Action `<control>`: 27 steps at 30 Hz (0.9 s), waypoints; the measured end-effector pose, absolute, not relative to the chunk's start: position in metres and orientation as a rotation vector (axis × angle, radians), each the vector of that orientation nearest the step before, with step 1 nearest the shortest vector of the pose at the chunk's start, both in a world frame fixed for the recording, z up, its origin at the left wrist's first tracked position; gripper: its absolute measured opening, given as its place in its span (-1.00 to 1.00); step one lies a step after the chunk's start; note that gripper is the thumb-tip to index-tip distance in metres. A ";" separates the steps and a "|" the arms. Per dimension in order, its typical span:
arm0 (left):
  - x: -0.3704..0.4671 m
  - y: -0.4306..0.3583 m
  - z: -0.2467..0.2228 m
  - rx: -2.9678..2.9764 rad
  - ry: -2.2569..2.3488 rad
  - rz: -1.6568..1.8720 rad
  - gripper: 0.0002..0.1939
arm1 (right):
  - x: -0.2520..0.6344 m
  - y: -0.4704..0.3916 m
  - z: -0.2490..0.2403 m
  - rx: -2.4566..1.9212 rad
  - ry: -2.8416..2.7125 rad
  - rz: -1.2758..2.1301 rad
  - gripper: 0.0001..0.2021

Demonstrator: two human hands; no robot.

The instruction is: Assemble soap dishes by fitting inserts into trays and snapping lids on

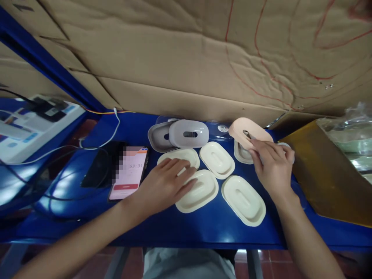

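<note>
My right hand (274, 164) grips the near edge of a peach oval plastic cover (252, 130) with a slot, its thumb underneath. Partly hidden below it is a pale greyish oval piece (244, 154). My left hand (170, 184) lies palm down with fingers apart over two cream oval dishes, one at the back (188, 155) and one in front (202, 190). Whether its fingertips touch them I cannot tell. Two more cream oval dishes, one behind (217, 160) and one nearer me (244, 201), lie between my hands. Two grey slotted oval covers (190, 133) overlap behind them.
A phone (129, 174) lies left of my left hand, near dark and white cables. A white power strip (37, 128) is farther left. Cardboard (174, 69) stands along the back of the blue table (203, 232). At right is an open box (322, 174) with plastic-wrapped items.
</note>
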State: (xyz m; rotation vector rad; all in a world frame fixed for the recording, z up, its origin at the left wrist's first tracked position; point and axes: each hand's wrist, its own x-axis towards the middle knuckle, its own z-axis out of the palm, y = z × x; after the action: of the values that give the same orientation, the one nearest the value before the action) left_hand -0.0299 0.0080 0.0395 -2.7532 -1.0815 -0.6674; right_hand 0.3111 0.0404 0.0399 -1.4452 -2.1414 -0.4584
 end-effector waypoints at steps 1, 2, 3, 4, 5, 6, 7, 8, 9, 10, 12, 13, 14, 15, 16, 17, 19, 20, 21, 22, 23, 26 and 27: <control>-0.029 0.003 0.038 -2.798 -1.055 -0.644 -0.79 | 0.313 0.043 0.037 -1.468 -2.146 -0.466 -0.69; -0.027 -0.002 0.036 -2.846 -1.023 -0.601 -0.73 | 0.315 0.045 0.035 -1.487 -2.149 -0.462 -0.69; -0.025 -0.006 0.034 -2.896 -0.983 -0.545 -0.65 | 0.316 0.047 0.033 -1.502 -2.153 -0.452 -0.69; -0.023 -0.010 0.031 -2.944 -0.938 -0.482 -0.56 | 0.316 0.047 0.032 -1.515 -2.153 -0.446 -0.68; -0.021 -0.013 0.029 -2.984 -0.893 -0.422 -0.50 | 0.315 0.046 0.033 -1.525 -2.152 -0.447 -0.66; -0.019 -0.016 0.027 -3.015 -0.850 -0.374 -0.48 | 0.313 0.044 0.034 -1.531 -2.152 -0.447 -0.64; -0.018 -0.018 0.025 -3.033 -0.814 -0.346 -0.50 | 0.309 0.041 0.036 -1.522 -2.164 -0.441 -0.63; -0.017 -0.020 0.024 -3.040 -0.795 -0.330 -0.55 | 0.305 0.037 0.038 -1.493 -2.196 -0.417 -0.63; -0.016 -0.021 0.024 -3.043 -0.790 -0.320 -0.61 | 0.299 0.033 0.041 -1.442 -2.247 -0.365 -0.64; -0.016 -0.022 0.024 -3.048 -0.797 -0.317 -0.66 | 0.293 0.028 0.044 -1.375 -2.313 -0.283 -0.66; -0.019 -0.020 0.025 -3.067 -0.814 -0.365 -0.69 | 0.280 0.019 0.046 -1.233 -2.447 -0.081 -0.72; -0.021 -0.019 0.026 -3.073 -0.824 -0.409 -0.69 | 0.274 0.015 0.046 -1.179 -2.501 0.004 -0.75; -0.024 -0.016 0.028 -3.065 -0.839 -0.460 -0.68 | 0.269 0.011 0.045 -1.140 -2.547 0.066 -0.76; -0.027 -0.012 0.029 -3.034 -0.872 -0.518 -0.68 | 0.265 0.009 0.043 -1.112 -2.583 0.102 -0.77; -0.030 -0.008 0.030 -2.980 -0.929 -0.567 -0.69 | 0.263 0.007 0.040 -1.090 -2.613 0.120 -0.77; -0.034 -0.003 0.031 -2.912 -1.005 -0.596 -0.71 | 0.261 0.007 0.037 -1.073 -2.635 0.129 -0.77; -0.042 0.007 0.033 -2.746 -1.208 -0.623 -0.69 | 0.261 0.008 0.031 -1.066 -2.655 0.145 -0.76; -0.046 0.013 0.035 -2.669 -1.307 -0.624 -0.66 | 0.262 0.008 0.029 -1.073 -2.657 0.154 -0.76; -0.049 0.018 0.036 -2.606 -1.388 -0.620 -0.61 | 0.264 0.009 0.028 -1.084 -2.659 0.165 -0.76; -0.051 0.022 0.037 -2.565 -1.445 -0.604 -0.57 | 0.266 0.010 0.027 -1.091 -2.662 0.177 -0.75; -0.053 0.027 0.039 -2.544 -1.478 -0.578 -0.54 | 0.267 0.011 0.026 -1.094 -2.665 0.190 -0.75; -0.051 0.041 0.041 -2.569 -1.472 -0.485 -0.52 | 0.273 0.013 0.026 -1.077 -2.678 0.236 -0.71; -0.049 0.046 0.041 -2.586 -1.465 -0.468 -0.55 | 0.275 0.013 0.025 -1.069 -2.678 0.244 -0.69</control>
State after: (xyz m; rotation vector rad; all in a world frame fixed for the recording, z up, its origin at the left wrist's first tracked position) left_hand -0.0489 0.0455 0.0413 -2.5863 -1.4653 -0.4677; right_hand 0.2749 0.0131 0.0255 -1.0695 -2.6779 0.2442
